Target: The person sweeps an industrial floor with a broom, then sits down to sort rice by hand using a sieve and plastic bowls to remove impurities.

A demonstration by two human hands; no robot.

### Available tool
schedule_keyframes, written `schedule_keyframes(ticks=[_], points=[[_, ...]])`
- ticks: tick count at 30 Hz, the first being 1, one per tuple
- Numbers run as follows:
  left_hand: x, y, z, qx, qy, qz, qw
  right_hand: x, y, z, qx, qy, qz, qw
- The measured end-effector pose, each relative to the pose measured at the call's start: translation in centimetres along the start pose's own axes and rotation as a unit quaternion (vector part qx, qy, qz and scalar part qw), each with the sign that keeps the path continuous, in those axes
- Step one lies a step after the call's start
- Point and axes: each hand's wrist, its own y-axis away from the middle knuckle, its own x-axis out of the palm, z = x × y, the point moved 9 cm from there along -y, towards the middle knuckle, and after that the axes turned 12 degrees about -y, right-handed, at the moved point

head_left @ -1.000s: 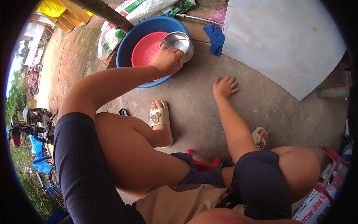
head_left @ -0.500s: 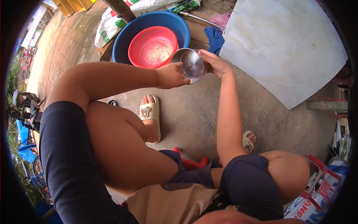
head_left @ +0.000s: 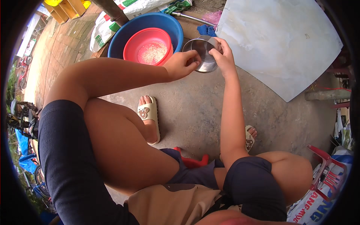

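Observation:
A shiny round metal container (head_left: 207, 67), its mouth facing me, is tipped above the concrete floor. My right hand (head_left: 225, 56) grips its right rim, thumb at the inner side and fingers behind. My left hand (head_left: 180, 66) is at the container's left rim, with fingers curled and fingertips over the opening. Whether anything small is between those fingertips I cannot make out. Just to the left, a red plastic basin (head_left: 129, 47) with pale grains (head_left: 153, 52) in its bottom sits inside a larger blue basin (head_left: 176, 28).
A large pale marbled sheet (head_left: 277, 41) lies at the right, with a blue cloth (head_left: 206, 30) by its edge. A wooden post (head_left: 112, 13) and a printed white sack (head_left: 100, 33) stand beside the basins. Below me is a red stool (head_left: 193, 161).
My left hand has shifted from the container's lower left side up to its rim, fingers now curled over the opening. The right thumb has moved inward, and the container has tilted.

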Motion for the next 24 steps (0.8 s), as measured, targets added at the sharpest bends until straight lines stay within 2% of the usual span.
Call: schedule_keyframes(ticks=[1, 2, 3, 4, 5, 6, 7, 9, 11, 14, 16, 20, 22, 24], points=[[0.3, 0.5, 2.7, -0.203, 0.172, -0.053, 0.963, 0.4, -0.3, 0.9, -0.004, 0.002, 0.008, 1.000], [1.6, 1.9, 3.0, -0.361, 0.290, 0.007, 0.886, 0.3, -0.3, 2.9, -0.055, -0.049, -0.017, 0.997], [1.4, 2.0, 2.8, -0.366, 0.291, -0.003, 0.884, 0.3, -0.2, 4.6, -0.104, -0.102, -0.040, 0.989], [4.0, 3.1, 2.7, -0.424, 0.394, 0.084, 0.811, 0.7, -0.3, 6.1, -0.142, -0.086, -0.031, 0.986], [6.1, 4.4, 2.0, -0.469, 0.489, 0.168, 0.716, 1.5, -0.3, 6.6, -0.139, -0.089, -0.021, 0.986], [6.6, 4.7, 1.4, -0.453, 0.508, 0.220, 0.699, 2.2, -0.1, 7.8, -0.169, -0.100, -0.005, 0.981], [6.4, 4.7, 1.9, -0.456, 0.510, 0.211, 0.698, 3.2, 0.3, 9.4, -0.199, -0.111, 0.010, 0.974], [5.7, 4.0, 2.8, -0.463, 0.548, 0.147, 0.681, 4.9, 1.1, 11.3, -0.230, -0.089, 0.029, 0.969], [4.6, 2.3, 3.6, -0.399, 0.571, 0.112, 0.709, 6.7, 2.5, 12.8, -0.300, -0.061, 0.070, 0.949], [3.1, 1.2, 3.8, -0.390, 0.576, 0.088, 0.713, 6.4, 3.2, 13.1, -0.347, -0.027, 0.031, 0.937], [2.4, 0.5, 2.4, -0.338, 0.609, 0.108, 0.709, 5.6, 3.5, 13.4, -0.379, 0.000, -0.013, 0.925], [1.7, 0.7, 1.4, -0.331, 0.627, 0.098, 0.699, 5.1, 4.2, 14.5, -0.420, 0.054, -0.026, 0.905], [1.4, 1.1, 0.9, -0.331, 0.643, 0.108, 0.683, 5.1, 5.2, 15.3, -0.467, 0.117, -0.067, 0.874], [1.1, 1.3, 0.5, -0.325, 0.648, 0.110, 0.680, 5.1, 5.4, 15.2, -0.472, 0.103, -0.073, 0.873]])
